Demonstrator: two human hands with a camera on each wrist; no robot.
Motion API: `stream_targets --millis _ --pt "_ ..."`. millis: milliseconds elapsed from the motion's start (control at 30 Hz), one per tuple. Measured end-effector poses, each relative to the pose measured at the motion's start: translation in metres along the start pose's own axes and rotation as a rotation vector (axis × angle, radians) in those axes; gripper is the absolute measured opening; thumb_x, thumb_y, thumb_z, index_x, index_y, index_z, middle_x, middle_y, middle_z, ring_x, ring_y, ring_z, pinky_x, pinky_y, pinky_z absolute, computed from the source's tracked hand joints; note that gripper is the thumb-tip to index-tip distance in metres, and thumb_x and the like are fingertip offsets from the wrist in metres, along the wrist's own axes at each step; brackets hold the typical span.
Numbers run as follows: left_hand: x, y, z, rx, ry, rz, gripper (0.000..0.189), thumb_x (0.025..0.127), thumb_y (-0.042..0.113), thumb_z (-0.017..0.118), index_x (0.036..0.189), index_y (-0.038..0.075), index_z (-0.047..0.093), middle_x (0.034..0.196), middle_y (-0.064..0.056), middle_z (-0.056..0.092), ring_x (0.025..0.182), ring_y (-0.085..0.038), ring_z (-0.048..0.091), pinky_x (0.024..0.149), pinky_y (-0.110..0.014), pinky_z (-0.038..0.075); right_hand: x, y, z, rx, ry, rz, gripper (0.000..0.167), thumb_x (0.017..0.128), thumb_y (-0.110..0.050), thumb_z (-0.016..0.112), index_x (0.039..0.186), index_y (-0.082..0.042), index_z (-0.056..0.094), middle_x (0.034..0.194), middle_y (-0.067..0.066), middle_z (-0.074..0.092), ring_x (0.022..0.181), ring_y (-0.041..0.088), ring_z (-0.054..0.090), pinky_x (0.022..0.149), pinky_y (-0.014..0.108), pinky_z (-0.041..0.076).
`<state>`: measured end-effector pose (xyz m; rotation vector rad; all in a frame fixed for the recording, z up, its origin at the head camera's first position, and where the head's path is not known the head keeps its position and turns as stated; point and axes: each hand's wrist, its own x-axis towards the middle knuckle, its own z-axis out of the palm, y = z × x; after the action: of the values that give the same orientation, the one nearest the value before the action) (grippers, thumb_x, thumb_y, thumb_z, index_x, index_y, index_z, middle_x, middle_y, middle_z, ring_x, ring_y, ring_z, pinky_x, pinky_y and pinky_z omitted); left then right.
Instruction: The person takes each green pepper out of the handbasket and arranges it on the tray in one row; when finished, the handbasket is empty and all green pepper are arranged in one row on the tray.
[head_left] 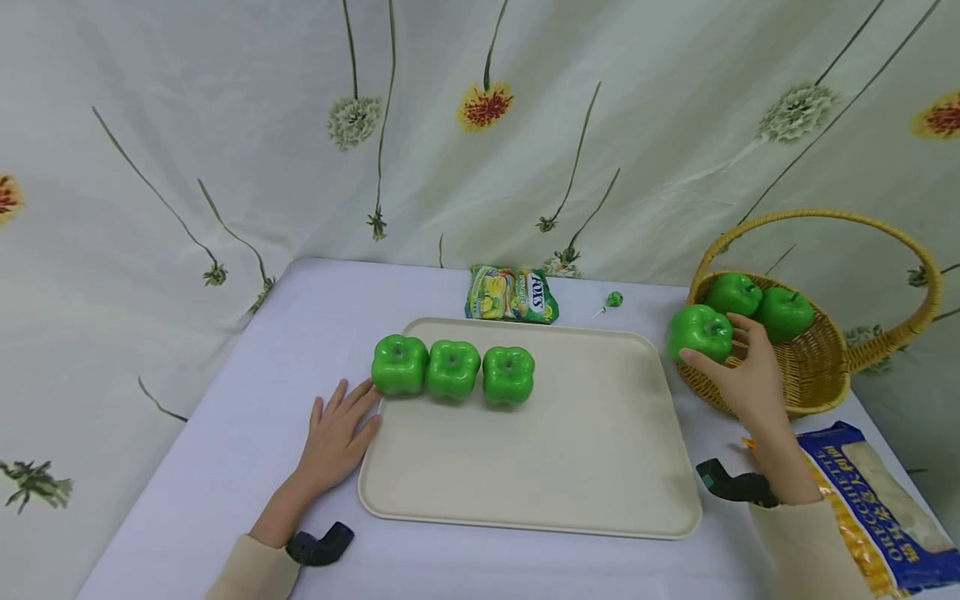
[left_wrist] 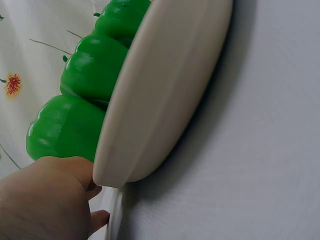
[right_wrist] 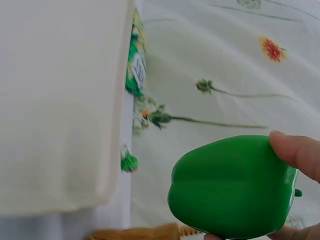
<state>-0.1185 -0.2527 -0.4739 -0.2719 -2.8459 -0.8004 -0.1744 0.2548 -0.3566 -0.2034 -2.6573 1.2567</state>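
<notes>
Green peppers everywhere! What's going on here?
A person is handling green peppers at a table. The right hand holds one pepper near a wicker basket, where two more green items sit. Three peppers stand in a row toward the far left corner of a pale tray. The left hand rests at the tray's left edge, beside the end of that row.

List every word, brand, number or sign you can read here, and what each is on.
"FOX'S" – on the green bag behind the tray, lettering turned sideways.
"ORECCHIETTE" – on the blue bag at the right, lettering upside down.
Too small or blurred to read: the finer print on the green bag and the Chinese characters on the blue bag.
No numbers can be made out.
</notes>
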Motion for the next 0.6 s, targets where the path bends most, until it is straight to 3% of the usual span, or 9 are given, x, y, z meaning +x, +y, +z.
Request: stream_targets --millis 167,233,433,600 --pt "0.000 -0.001 0.001 0.001 0.002 0.002 0.047 0.100 0.024 0.050 0.143 0.004 0.047 0.152 -0.021 0.040 0.144 -0.052 0.018 0.110 -0.074 0.004 -0.007 -0.003 0.021 0.019 -0.042 -0.062 0.086 0.086 -0.030 0.076 0.150 0.000 0.027 0.143 0.030 0.038 0.119 0.041 0.046 0.075 0.017 0.040" --pt "0.000 -0.001 0.001 0.003 0.003 0.001 0.047 0.100 0.024 0.050 0.143 0.004 0.047 0.152 -0.021 0.040 0.144 -0.052 0.018 0.110 -0.074 0.004 -0.010 -0.005 0.029 0.017 -0.062 -0.085 0.085 0.085 -0.028 0.077 0.148 0.002 0.029 0.141 0.028 0.040 0.116 0.039 0.048 0.075 0.016 0.041" --pt "0.000 -0.001 0.001 0.008 0.005 0.001 0.047 0.100 0.023 0.050 0.143 0.004 0.047 0.152 -0.021 0.040 0.144 -0.053 0.018 0.110 -0.074 0.004 -0.017 -0.011 0.054 0.026 -0.141 -0.117 0.085 0.083 -0.024 0.079 0.147 0.004 0.030 0.138 0.027 0.042 0.117 0.042 0.050 0.091 0.046 0.048" --pt "0.000 -0.001 0.001 0.009 0.010 0.004 0.047 0.100 0.023 0.050 0.143 0.004 0.047 0.152 -0.021 0.040 0.144 -0.053 0.018 0.110 -0.075 0.004 -0.021 -0.016 0.077 0.035 -0.211 -0.148 0.085 0.081 -0.022 0.081 0.145 0.004 0.032 0.137 0.026 0.043 0.118 0.042 0.052 0.092 0.051 0.050"
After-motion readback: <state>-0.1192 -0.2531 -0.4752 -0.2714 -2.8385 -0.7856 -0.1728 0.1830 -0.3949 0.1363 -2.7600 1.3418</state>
